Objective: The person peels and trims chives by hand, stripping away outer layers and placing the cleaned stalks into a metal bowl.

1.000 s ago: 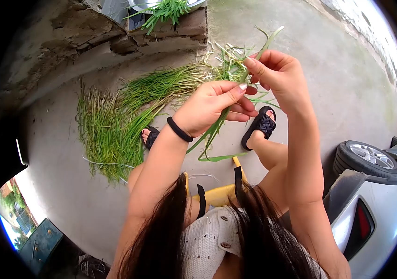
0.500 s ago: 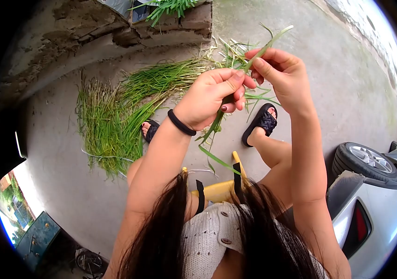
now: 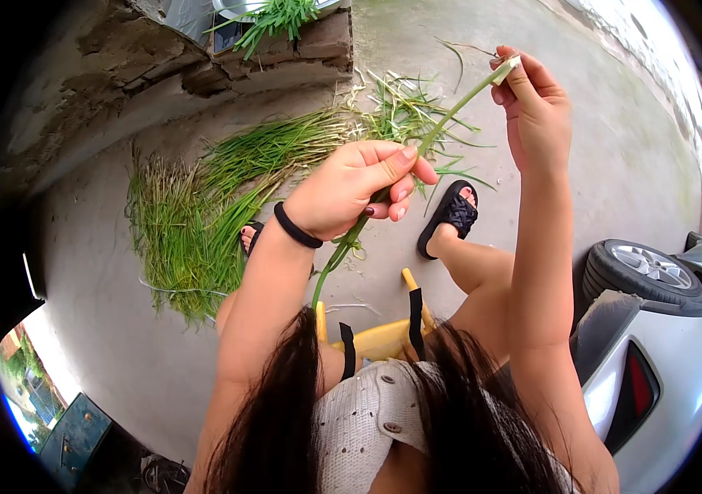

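Note:
My left hand (image 3: 367,185), a black band at its wrist, pinches a garlic chive stalk (image 3: 462,105) midway along its length. Green leaves trail down from that hand toward my lap. Up and to the right, my right hand (image 3: 539,103) has thumb and fingers closed at the stalk's pale end. A thin brownish strand sticks out leftward beside those fingertips. On the ground beyond my left hand lies a large heap of garlic chives (image 3: 186,218), green with straw-coloured ends. Loose leaves and pale scraps (image 3: 400,107) are scattered behind the stalk.
A crumbling brick ledge (image 3: 306,62) at the upper left bears a bunch of cleaned-looking greens (image 3: 277,20) and a dark phone-like object (image 3: 226,37). My feet in black sandals (image 3: 450,218) flank a yellow stool (image 3: 371,339). A wheel (image 3: 646,270) lies at right on a silver car part.
My right hand has moved up and right, away from the left, to the stalk's pale end. More of the stalk now shows between the hands. The left hand has shifted slightly down-left.

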Demonstrator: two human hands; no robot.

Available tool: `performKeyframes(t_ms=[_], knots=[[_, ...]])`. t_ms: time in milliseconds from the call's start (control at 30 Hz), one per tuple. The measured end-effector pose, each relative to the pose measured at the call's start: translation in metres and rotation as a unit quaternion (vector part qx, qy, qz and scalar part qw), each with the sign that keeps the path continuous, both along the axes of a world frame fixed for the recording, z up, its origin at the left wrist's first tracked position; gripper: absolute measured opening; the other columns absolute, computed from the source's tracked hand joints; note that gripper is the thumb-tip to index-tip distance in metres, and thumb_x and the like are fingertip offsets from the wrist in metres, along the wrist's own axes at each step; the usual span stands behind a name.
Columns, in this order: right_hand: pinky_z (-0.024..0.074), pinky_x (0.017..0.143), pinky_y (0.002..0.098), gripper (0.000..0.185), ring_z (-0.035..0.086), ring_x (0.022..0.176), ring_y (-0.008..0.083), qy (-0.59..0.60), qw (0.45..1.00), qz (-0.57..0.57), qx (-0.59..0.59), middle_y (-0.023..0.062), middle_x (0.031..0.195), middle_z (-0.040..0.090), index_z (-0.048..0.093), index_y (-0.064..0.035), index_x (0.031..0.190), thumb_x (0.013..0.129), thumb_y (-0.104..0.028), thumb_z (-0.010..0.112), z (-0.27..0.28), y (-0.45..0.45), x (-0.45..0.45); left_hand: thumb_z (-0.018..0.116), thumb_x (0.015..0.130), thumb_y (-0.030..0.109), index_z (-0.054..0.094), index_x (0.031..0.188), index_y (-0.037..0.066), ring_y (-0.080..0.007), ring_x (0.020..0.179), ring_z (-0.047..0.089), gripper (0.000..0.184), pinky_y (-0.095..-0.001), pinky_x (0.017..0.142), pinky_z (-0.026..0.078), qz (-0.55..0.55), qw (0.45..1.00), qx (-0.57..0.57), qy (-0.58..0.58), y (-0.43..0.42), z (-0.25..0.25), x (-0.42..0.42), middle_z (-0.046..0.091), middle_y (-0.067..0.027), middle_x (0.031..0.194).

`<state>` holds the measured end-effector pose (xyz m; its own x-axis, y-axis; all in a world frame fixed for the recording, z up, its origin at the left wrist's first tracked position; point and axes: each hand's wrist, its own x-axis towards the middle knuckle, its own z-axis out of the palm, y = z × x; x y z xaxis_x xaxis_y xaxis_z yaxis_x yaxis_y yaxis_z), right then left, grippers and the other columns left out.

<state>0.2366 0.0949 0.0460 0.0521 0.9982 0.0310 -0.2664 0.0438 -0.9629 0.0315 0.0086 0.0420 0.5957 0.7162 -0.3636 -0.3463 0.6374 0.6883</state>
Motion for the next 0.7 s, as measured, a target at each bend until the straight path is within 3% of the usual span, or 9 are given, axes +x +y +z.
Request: performKeyframes(t_ms=[100,167,233,267,300,367,467,567,700], knots=[[0.0452,0.059,0.023,0.02,0.058,0.069,0.0128,0.009,0.994,-0.112,0.002,0.0079,0.085,0.064,0.062,0.0052,0.099,0.086,-0.01,0.059,-0.002,0.007,0.02,0.046,0.095,0.025,0.057,0.093,-0.001,-0.0053,0.056,0.047,0.028,-0.0161,0.046,0.032,-0.006,0.999,0.01,0.041,0.0,-0.004,0.0,0.046,0.0025,0.062],[0.049,0.066,0.0264,0.028,0.063,0.078,0.0167,-0.257,0.958,-0.124,0.028,0.013,0.097,0.065,0.058,0.0047,0.109,0.083,-0.006,0.06,-0.004,0.008,0.035,0.048,0.094,0.023,0.058,0.093,0.0,-0.0047,0.057,0.049,0.025,-0.016,0.048,0.034,0.0,0.996,0.037,0.08,0.0,-0.006,0.0,0.05,0.0025,0.064],[0.05,0.07,0.0288,0.036,0.064,0.08,0.0189,-0.529,0.84,-0.104,0.068,0.0151,0.103,0.064,0.055,0.0032,0.115,0.08,-0.002,0.058,-0.002,0.004,0.039,0.05,0.093,0.022,0.058,0.094,0.001,-0.0045,0.061,0.052,0.022,-0.0163,0.051,0.036,0.008,0.991,0.07,0.111,0.001,-0.008,0.001,0.054,0.002,0.068],[0.0489,0.079,0.0304,0.047,0.063,0.088,0.0213,-0.584,0.81,-0.058,-0.024,0.0171,0.11,0.061,0.05,-0.0008,0.123,0.076,0.003,0.052,0.003,-0.002,0.033,0.051,0.092,0.021,0.059,0.095,0.002,-0.0044,0.063,0.054,0.021,-0.0164,0.053,0.038,0.013,0.988,0.086,0.127,0.002,-0.009,0.001,0.056,0.0018,0.07],[0.0474,0.082,0.0311,0.052,0.061,0.096,0.0228,-0.619,0.78,-0.043,0.085,0.0184,0.114,0.058,0.047,-0.0012,0.126,0.074,0.004,0.048,-0.015,-0.002,0.034,0.051,0.092,0.021,0.059,0.095,0.002,-0.0047,0.064,0.055,0.021,-0.0167,0.054,0.039,0.025,0.987,0.091,0.133,0.003,-0.01,0.002,0.057,0.0012,0.072],[0.0468,0.082,0.0304,0.044,0.058,0.101,0.02,-0.552,0.832,0.036,-0.027,0.0171,0.119,0.056,0.05,0.0017,0.122,0.079,-0.004,0.054,0.001,-0.013,0.025,0.052,0.091,0.02,0.059,0.096,0.002,-0.0053,0.067,0.057,0.02,-0.0174,0.057,0.041,0.053,0.982,0.102,0.149,0.003,-0.014,0.005,0.06,0.0001,0.076],[0.0471,0.077,0.0282,0.037,0.059,0.094,0.0149,-0.242,0.946,0.169,-0.132,0.0129,0.107,0.062,0.056,0.0035,0.113,0.082,-0.016,0.062,0.011,-0.018,0.008,0.054,0.09,0.02,0.059,0.097,0.002,-0.0066,0.07,0.058,0.019,-0.0192,0.059,0.043,0.067,0.977,0.106,0.172,0.005,-0.017,0.005,0.061,-0.0009,0.079],[0.0466,0.07,0.0241,0.036,0.058,0.081,0.0092,-0.283,0.907,0.293,-0.107,0.0061,0.089,0.064,0.062,0.0027,0.101,0.082,-0.028,0.066,0.017,-0.027,-0.012,0.053,0.091,0.021,0.059,0.098,0.002,-0.0074,0.07,0.058,0.021,-0.0198,0.061,0.044,0.065,0.975,0.117,0.177,0.005,-0.017,0.008,0.061,-0.0016,0.078],[0.0391,0.053,0.0184,0.028,0.054,0.062,0.0067,-0.221,0.954,0.184,-0.081,0.0019,0.069,0.061,0.064,0.0008,0.085,0.082,-0.027,0.067,0.013,-0.025,-0.023,0.044,0.095,0.026,0.058,0.093,0.002,-0.0099,0.068,0.058,0.028,-0.0219,0.065,0.045,-0.011,0.978,0.133,0.162,0.004,-0.02,0.001,0.059,-0.0023,0.069]])
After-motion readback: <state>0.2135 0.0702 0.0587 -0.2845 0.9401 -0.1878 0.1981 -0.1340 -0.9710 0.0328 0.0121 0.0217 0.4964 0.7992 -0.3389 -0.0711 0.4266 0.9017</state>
